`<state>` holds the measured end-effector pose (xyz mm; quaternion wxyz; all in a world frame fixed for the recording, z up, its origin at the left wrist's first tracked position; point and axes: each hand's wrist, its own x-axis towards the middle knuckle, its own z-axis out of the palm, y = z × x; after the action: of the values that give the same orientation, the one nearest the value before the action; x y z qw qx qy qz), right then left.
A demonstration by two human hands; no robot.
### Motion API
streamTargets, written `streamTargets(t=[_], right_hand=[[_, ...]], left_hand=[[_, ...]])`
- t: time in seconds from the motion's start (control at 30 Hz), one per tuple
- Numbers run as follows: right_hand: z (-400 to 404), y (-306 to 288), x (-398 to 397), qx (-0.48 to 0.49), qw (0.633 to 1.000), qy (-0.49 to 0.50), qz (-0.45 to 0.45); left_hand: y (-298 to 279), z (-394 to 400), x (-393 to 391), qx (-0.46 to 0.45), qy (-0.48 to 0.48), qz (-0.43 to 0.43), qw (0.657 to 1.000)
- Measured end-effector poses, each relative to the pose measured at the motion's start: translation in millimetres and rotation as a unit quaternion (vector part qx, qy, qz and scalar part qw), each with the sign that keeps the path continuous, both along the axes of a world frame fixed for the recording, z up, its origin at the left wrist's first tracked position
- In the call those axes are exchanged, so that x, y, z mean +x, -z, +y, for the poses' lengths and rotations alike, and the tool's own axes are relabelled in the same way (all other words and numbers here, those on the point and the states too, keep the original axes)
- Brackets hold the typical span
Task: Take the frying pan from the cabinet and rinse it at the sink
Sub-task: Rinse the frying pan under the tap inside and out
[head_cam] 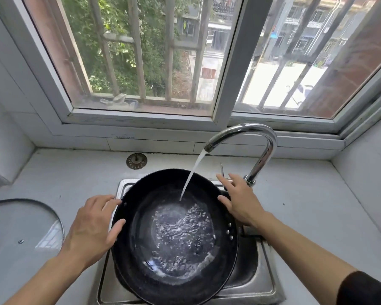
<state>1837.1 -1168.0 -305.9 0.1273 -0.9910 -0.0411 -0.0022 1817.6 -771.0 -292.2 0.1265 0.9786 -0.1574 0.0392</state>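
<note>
A black frying pan (pixel 174 234) sits tilted in the steel sink (pixel 264 285), with water pooling and splashing in its bottom. From the chrome faucet (pixel 265 139) a stream of water (pixel 191 175) falls onto the pan's far side. My left hand (pixel 92 227) grips the pan's left rim, thumb on the inside edge. Fingers spread, my right hand (pixel 240 202) rests at the right rim, its fingertips reaching toward the faucet lever (pixel 221 170). The pan's handle is hidden under my right forearm; only its rivets show.
A glass lid (pixel 20 227) lies on the white counter at the left. A metal sink strainer (pixel 136 161) rests on the counter behind the sink. A barred window runs along the back wall, and tiled walls close in both sides.
</note>
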Motion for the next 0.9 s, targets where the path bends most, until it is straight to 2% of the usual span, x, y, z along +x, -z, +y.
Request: streamTargets(t=[0.1,0.27,0.53,0.7,0.9], right_hand=[[5.0,4.6,17.4,-0.052,0.998,-0.001,0.021],[5.2,11.5,42.6,-0.053,0.995,0.018,0.083],[-0.9,7.1,52.5,-0.019,0.992,0.035,0.118],[2.6,2.5,56.9,0.063,0.987,0.095,0.111],[13.2,0.1,61.0,0.063,0.984,0.114,0.125]], left_hand=[[-0.2,-3.7,-6.5,-0.017,0.002,-0.015,1.0],[3.8,-1.1,-10.8,-0.008,-0.01,-0.018,1.0],[-1.2,-12.6,-23.7,-0.05,-0.048,-0.025,0.997],[-2.6,-18.5,-28.2,-0.045,-0.051,-0.023,0.997],[-5.8,-17.8,-30.7,-0.032,-0.036,-0.036,0.998]])
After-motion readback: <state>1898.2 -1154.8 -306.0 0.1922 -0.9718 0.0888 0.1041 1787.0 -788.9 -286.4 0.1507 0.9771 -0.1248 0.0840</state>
